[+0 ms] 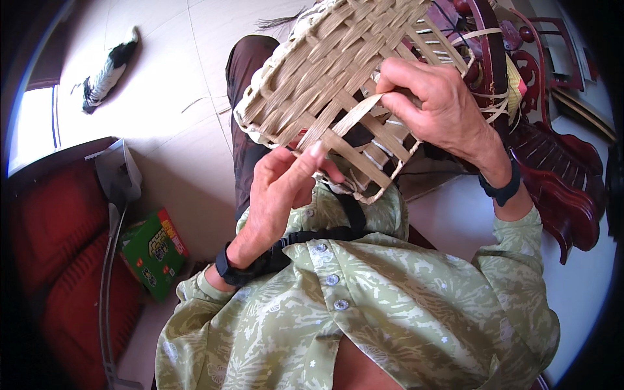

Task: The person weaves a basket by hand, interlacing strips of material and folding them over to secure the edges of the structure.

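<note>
A flat woven panel of pale tan strips, with a braided whitish rim, rests tilted over my lap. Its upper left part is tightly woven, while the lower right shows open gaps between bare strips. My right hand pinches a flat tan strip between thumb and forefinger, pulled taut above the weave. At the near edge, my left hand grips the panel, its thumb on top by the strip's lower end and its other fingers partly hidden underneath.
A dark red carved wooden chair stands to the right, with loose strips hanging on its frame. On the left are a red seat, a green box and a metal-handled dustpan. A black-and-white bundle lies on the tiled floor.
</note>
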Tool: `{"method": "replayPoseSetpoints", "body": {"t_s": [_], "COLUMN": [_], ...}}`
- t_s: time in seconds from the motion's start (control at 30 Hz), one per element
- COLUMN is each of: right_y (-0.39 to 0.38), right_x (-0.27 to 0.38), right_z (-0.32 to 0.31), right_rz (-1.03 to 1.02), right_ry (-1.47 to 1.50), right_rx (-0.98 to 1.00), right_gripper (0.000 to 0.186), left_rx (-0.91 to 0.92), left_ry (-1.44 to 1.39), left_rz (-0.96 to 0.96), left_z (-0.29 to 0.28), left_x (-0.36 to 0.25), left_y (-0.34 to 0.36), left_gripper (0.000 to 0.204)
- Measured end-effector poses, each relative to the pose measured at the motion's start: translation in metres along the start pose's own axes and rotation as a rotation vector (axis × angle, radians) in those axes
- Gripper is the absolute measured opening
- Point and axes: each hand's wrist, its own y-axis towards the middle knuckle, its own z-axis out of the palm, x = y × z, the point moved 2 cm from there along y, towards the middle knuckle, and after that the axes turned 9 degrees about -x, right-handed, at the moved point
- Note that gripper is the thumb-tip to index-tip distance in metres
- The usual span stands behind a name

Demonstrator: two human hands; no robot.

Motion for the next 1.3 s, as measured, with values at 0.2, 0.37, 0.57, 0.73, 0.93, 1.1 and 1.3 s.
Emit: {"method": "replayPoseSetpoints", "body": {"t_s": [0.2,0.37,0.57,0.73,0.93,1.1,1.3], "right_y": [0.008,0.004,0.013,-0.006,-0.001,0.001,0.017], "right_x": [-0.003,-0.042,-0.107,-0.172,-0.084,0.005,-0.008], "right_z": [-0.007,-0.044,-0.138,-0.228,-0.162,-0.037,-0.014], "right_rz": [-0.296,-0.242,-0.088,0.398,0.188,-0.049,-0.052], "right_ry": [-0.354,-0.546,-0.728,-0.969,-0.772,-0.008,-0.068], "right_rx": [-0.162,-0.064,-0.329,-0.267,-0.334,-0.201,0.08], "right_gripper": [0.009,0.012,0.009,0.03,0.017,0.011,0.017], "left_rx": [-0.072,-0.1,-0.136,-0.111,-0.217,-0.123,-0.112], "left_ry": [-0.008,0.026,0.054,0.043,0.088,0.088,0.039], "left_rz": [0.003,0.008,0.026,0.025,0.068,0.035,0.063], "left_z": [0.026,0.026,0.025,0.027,0.025,0.025,0.026], "left_x": [-0.004,-0.002,-0.002,0.001,-0.001,0.001,0.001], "left_y": [0.015,0.015,0.01,0.015,0.009,0.013,0.015], "left_gripper": [0.032,0.034,0.038,0.038,0.037,0.038,0.035]}}
